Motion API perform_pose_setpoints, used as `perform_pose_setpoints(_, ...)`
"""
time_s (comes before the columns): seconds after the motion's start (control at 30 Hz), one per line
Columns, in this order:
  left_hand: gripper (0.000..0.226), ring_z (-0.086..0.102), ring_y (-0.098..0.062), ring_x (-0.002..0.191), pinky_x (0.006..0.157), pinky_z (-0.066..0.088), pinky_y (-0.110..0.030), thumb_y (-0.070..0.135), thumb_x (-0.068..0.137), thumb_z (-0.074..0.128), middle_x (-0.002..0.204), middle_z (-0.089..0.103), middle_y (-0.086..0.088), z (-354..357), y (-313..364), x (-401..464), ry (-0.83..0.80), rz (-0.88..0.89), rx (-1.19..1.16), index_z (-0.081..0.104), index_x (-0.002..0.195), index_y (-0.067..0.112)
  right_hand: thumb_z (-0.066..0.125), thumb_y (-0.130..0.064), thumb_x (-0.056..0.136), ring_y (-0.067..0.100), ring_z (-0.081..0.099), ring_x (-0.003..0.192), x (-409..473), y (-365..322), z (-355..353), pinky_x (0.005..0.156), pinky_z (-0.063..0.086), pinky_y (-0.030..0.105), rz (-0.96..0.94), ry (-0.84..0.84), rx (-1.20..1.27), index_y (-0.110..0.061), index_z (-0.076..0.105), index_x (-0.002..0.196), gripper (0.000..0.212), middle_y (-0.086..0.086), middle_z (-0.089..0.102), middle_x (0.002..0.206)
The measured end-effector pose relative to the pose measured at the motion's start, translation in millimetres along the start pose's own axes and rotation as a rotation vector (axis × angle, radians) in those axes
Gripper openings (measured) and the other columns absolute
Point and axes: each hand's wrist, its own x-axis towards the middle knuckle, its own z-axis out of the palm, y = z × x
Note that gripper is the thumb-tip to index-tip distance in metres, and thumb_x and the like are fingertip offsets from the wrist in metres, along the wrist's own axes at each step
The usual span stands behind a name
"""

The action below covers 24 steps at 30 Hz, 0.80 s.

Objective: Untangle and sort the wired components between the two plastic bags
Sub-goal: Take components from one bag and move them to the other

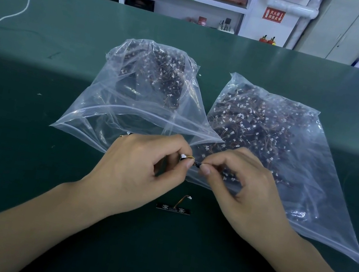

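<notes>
- The left hand [144,165] and the right hand [239,184] meet above the near part of the green table [34,110], in front of the two plastic bags.
- Between the two hands there is one small wired component [189,160]. Each hand pinches one end of it with the thumb and the index finger, and the other fingers are curled.
- This held component is a thin dark piece with a short yellow-orange wire and a small white connector. The white connector is on the side of the left hand, and the dark end is at the fingertips of the right hand.
- A second component [174,207] lies flat on the table just below the hands, between the two wrists, and no hand touches it. It is a narrow black strip, with a short orange wire that rises from its middle and ends in a white plug.
- The left bag [142,95] is transparent and its zip mouth is open toward the person. It holds a smaller heap of dark parts at its far end.
- The right bag [278,153] lies flat beside it and is much fuller, with many dark pieces, brown wires and white connectors tangled together.
- The right hand is over the near left corner of the right bag.
</notes>
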Motion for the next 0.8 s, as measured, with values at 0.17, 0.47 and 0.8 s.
perform_pose_setpoints(0.17, 0.011, 0.056, -0.014, 0.058, 0.053, 0.045, -0.032, 0.031, 0.098, 0.067, 0.067, 0.056, 0.013, -1.1, 0.1, -0.1, -0.005, -0.004, -0.020, 0.067, 0.087, 0.027, 0.066, -0.029, 0.105, 0.011, 0.061, 0.091, -0.3, 0.1, -0.4, 0.086, 0.045, 0.024, 0.001, -0.009, 0.010, -0.023, 0.072, 0.095, 0.013, -0.016, 0.068, 0.089)
perform_pose_setpoints(0.47, 0.011, 0.056, -0.014, 0.058, 0.055, 0.043, -0.027, 0.032, 0.099, 0.067, 0.069, 0.056, 0.014, -1.1, -2.2, -0.2, -0.015, 0.001, -0.003, 0.066, 0.088, 0.029, 0.066, -0.028, 0.103, 0.009, 0.059, 0.088, 1.3, -0.8, -0.9, 0.084, 0.047, 0.029, 0.002, -0.018, 0.002, -0.021, 0.072, 0.093, 0.014, -0.016, 0.067, 0.087)
perform_pose_setpoints(0.8, 0.008, 0.057, -0.014, 0.061, 0.055, 0.048, -0.033, 0.034, 0.097, 0.070, 0.073, 0.061, 0.014, -1.0, -4.4, 1.4, 0.064, 0.007, 0.004, 0.070, 0.090, 0.030, 0.076, -0.021, 0.080, 0.012, 0.057, 0.092, 2.8, 3.0, -10.4, 0.088, 0.049, 0.040, -0.035, -0.123, -0.201, -0.025, 0.069, 0.114, 0.034, -0.017, 0.063, 0.103)
